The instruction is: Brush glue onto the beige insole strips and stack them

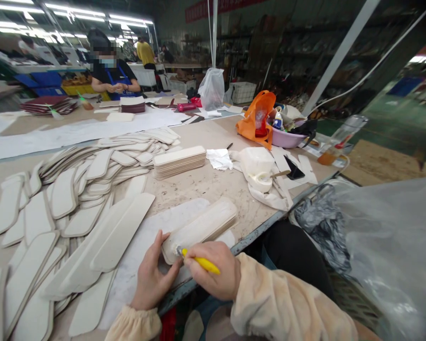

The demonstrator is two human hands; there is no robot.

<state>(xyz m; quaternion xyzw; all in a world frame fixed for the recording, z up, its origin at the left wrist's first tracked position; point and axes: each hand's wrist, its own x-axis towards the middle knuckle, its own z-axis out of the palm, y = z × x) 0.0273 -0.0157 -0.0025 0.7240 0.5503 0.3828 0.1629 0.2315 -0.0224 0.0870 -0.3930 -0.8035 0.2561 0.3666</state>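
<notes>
Head camera showed the stack of white strips (202, 223) at the table's (213, 185) near edge. The left hand (152, 278) clasped its near end, and the right hand (215, 277) clenched a yellow-handled brush (200, 262) touching that end. Short, light strokes looked wisest, with the stack kept pinned square.

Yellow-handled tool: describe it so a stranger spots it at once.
On the big worktable, find the near edge, where the right hand meets a stack of white strips steadied by the left hand. The yellow-handled tool lies in that fist, the only bright yellow thing among pale pieces.
</notes>
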